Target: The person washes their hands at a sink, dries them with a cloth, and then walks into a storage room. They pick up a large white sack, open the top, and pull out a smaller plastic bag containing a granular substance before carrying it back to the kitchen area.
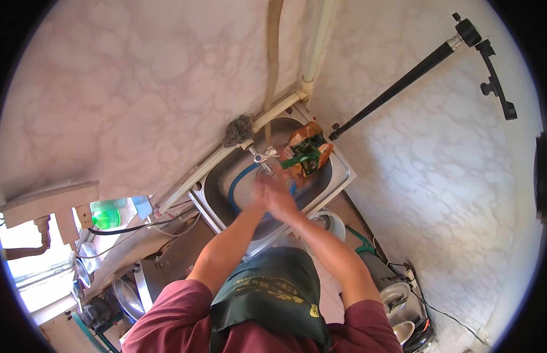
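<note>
Over a stainless steel sink, my left hand and my right hand come together, touching or overlapping, just below the metal tap. Motion blurs both, so I cannot make out their fingers or anything between them. A blue hose curves through the basin beside my left hand. Just beyond my right hand, a crumpled orange and green plastic bag lies in the far right part of the sink.
A grey scouring pad sits on the pipe behind the tap. To the right, a black pole leans by the wall. A white bucket stands below the sink's right edge. Pots are at lower right, and a green bottle at left.
</note>
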A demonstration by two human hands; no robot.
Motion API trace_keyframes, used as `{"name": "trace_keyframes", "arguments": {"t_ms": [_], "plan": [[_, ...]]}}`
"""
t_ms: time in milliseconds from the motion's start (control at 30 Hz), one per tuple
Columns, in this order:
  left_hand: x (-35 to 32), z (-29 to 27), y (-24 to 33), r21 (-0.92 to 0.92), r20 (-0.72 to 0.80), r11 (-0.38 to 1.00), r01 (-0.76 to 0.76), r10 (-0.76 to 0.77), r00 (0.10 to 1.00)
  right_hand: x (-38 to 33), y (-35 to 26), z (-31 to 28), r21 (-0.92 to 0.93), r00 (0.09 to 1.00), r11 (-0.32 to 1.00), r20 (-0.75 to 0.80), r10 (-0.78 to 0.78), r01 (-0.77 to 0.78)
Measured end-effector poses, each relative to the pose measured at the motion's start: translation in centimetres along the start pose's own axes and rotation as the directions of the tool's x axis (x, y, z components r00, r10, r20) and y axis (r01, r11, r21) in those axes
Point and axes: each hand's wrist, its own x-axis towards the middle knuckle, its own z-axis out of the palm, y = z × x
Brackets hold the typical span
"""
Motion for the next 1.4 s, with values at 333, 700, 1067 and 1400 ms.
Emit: {"name": "trace_keyframes", "arguments": {"t_ms": [333, 700, 1067, 1400], "plan": [[-4.1, 8.3, 1.9, -0.018, -0.058, 0.996, 0.092, -0.093, 0.994, -0.4, 1.2, -2.2, -0.509, 0.959, 0.813, 0.153, -0.237, 0.282], [-2.3, 6.4, 0.8, -0.024, 0.129, 0.997, 0.069, -0.065, 0.989, 1.2, 3.0, -1.7, 0.385, 0.919, 0.841, 0.051, 0.391, -0.38], [-3.7, 5.8, 2.5, 0.186, -0.223, 0.982, 0.043, -0.001, 0.975, 5.8, -5.1, -8.3, -0.058, 0.995, 0.998, -0.103, 0.008, -0.014], [-5.6, 4.9, 4.1, 0.312, -0.104, 0.948, 0.059, -0.027, 0.994, 4.8, -4.6, -6.0, -0.4, 0.992, 0.914, -0.127, 0.014, -0.064]]}}
